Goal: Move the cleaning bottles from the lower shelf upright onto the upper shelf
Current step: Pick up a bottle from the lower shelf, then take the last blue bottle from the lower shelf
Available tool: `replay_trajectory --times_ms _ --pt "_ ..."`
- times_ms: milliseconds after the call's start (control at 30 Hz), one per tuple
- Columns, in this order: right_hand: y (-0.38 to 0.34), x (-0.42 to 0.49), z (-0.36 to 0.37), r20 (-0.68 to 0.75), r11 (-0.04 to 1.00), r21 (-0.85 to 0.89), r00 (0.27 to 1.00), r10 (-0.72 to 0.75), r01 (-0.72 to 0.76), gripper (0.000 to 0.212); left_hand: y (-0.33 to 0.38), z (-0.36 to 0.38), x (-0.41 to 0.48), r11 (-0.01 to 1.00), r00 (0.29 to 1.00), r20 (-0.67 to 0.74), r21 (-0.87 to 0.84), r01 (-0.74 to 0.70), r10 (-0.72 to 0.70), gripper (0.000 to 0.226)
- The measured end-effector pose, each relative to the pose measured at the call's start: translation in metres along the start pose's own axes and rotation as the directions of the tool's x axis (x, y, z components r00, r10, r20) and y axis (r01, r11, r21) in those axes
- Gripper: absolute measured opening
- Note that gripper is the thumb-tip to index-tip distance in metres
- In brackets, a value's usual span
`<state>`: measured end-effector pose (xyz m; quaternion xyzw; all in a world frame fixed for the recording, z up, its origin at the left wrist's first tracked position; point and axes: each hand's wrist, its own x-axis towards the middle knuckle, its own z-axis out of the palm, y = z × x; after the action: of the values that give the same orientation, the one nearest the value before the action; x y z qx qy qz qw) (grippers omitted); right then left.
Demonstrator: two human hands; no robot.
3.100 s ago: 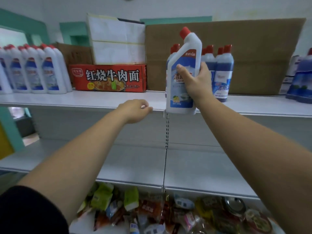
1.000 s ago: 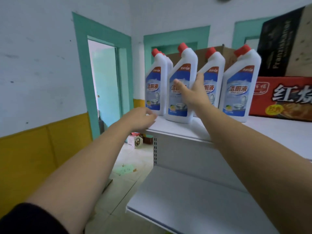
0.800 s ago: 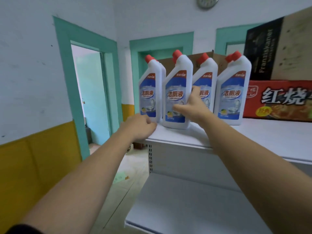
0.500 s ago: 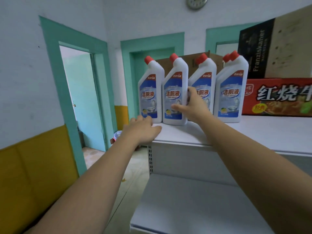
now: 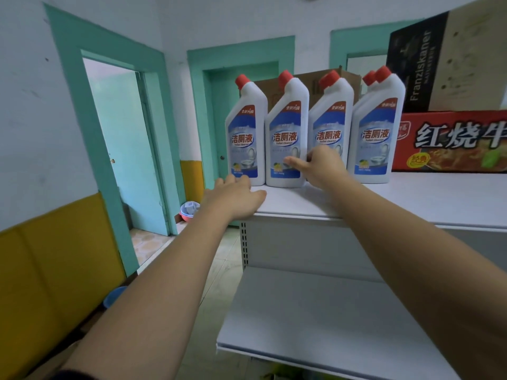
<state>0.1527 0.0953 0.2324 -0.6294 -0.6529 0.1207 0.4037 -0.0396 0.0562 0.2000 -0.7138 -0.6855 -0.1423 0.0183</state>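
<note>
Several white cleaning bottles with red caps and blue labels stand upright in a row at the left end of the upper shelf [image 5: 417, 200]. My right hand [image 5: 322, 167] reaches to the low front of the second bottle [image 5: 285, 119], thumb stretched across its label and fingers toward the third bottle [image 5: 330, 116]; no clear grip shows. My left hand [image 5: 236, 197] lies flat on the shelf's front corner, just below the first bottle [image 5: 245, 127]. A fourth bottle [image 5: 377, 127] stands to the right with another close behind. The lower shelf [image 5: 329, 319] shows bare grey board.
A red noodle carton [image 5: 452, 141] lies right of the bottles, with a dark Franziskaner carton [image 5: 411, 61] above it and a brown cardboard box [image 5: 304, 80] behind the row. Left of the shelf is an open teal doorway [image 5: 123, 146], a pink basin [image 5: 189, 212] and a blue tub [image 5: 113, 297] on the floor.
My right hand has slid down the second bottle and loosened, leaving it standing in the row. My left hand has spread flat on the shelf corner.
</note>
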Motion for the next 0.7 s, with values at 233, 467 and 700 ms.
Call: replay_trajectory --times_ms 233,467,700 --pt "0.0 -0.025 -0.013 0.154 0.953 -0.299 0.988 -0.012 0.058 0.045 0.003 -0.009 -0.012 1.0 0.999 0.031 -0.011 -0.021 0.021 0.041" --pt "0.013 -0.095 -0.063 0.208 0.868 -0.478 0.977 -0.039 0.136 0.035 0.043 -0.017 -0.037 0.987 0.982 0.094 -0.038 -0.159 0.162 0.055" --pt "0.058 -0.152 -0.133 -0.005 0.863 -0.502 0.998 0.056 -0.051 0.035 0.151 -0.02 -0.074 0.913 0.908 0.092 -0.048 -0.406 0.409 0.051"
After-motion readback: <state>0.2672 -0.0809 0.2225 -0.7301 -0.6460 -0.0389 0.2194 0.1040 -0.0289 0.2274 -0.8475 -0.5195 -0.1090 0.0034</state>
